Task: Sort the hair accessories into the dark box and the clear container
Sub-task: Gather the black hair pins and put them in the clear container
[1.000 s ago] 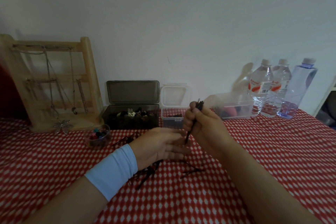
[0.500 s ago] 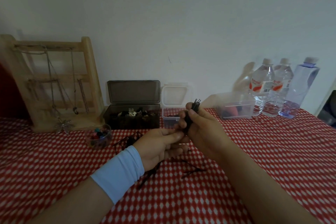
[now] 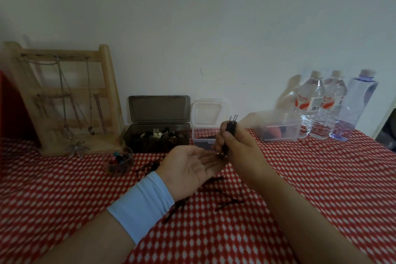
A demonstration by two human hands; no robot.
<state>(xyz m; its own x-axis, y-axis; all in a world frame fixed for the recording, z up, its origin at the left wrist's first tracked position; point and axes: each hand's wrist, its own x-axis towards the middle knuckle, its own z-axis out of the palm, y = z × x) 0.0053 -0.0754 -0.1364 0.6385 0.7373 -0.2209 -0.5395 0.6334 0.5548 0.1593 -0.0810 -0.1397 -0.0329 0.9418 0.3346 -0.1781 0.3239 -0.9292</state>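
Observation:
My right hand [image 3: 237,148] is shut on a bundle of black bobby pins [image 3: 231,127], held upright with their tips sticking up above the fingers. My left hand [image 3: 190,170], palm up and fingers apart, lies just below the bundle's lower end, touching or nearly touching it. More loose black bobby pins [image 3: 228,202] lie on the checked cloth under and beside my hands. The dark box [image 3: 157,138] stands with its lid up at the back, holding several hair accessories. To its right sits the small clear container [image 3: 203,138], lid up, with a few pins inside.
A wooden jewellery stand [image 3: 64,100] with hanging necklaces is at the back left. A small glass bowl [image 3: 120,162] of coloured bits sits before it. Another clear tub [image 3: 278,128] and three water bottles [image 3: 327,105] stand at the back right on the red checked cloth [image 3: 321,178].
My left hand turned palm up and opened flat beneath the bundle. My right hand kept the pins upright, shifting slightly lower and left toward the left palm.

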